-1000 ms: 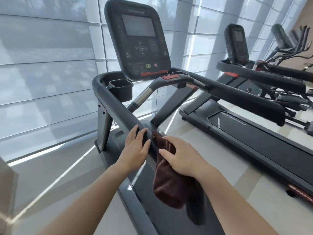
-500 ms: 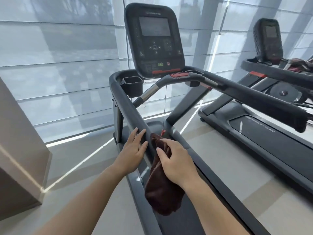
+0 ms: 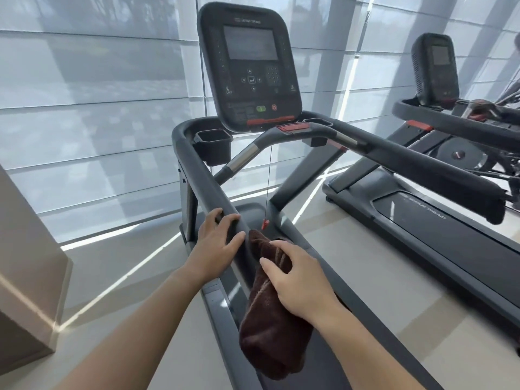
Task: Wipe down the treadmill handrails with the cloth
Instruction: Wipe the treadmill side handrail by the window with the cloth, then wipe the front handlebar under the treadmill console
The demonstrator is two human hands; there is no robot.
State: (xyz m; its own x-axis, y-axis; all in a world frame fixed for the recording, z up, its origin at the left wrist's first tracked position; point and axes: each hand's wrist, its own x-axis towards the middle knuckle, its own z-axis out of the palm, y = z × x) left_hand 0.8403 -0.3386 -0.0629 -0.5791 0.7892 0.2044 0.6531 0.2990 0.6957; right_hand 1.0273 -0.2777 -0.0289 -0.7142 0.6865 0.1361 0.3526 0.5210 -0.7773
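A dark grey treadmill stands in front of me, with its left handrail (image 3: 197, 175) running toward me and its right handrail (image 3: 416, 164) stretching to the right. My left hand (image 3: 216, 243) rests on the near end of the left handrail, fingers spread over the top. A dark brown cloth (image 3: 270, 322) is draped over the end of that rail and hangs down. My right hand (image 3: 298, 280) presses on the cloth and grips it against the rail. The rail end under the cloth is hidden.
The console (image 3: 247, 66) rises above the rails, with a cup holder (image 3: 213, 142) at its left and a red safety clip (image 3: 265, 223) dangling on a cord. A second treadmill (image 3: 439, 220) stands to the right. A beige block (image 3: 28, 266) is at left, blinds behind.
The view has swung left and closer, so the treadmill sits more central. Both hands stay at the near end of the left handrail, right hand still on the cloth.
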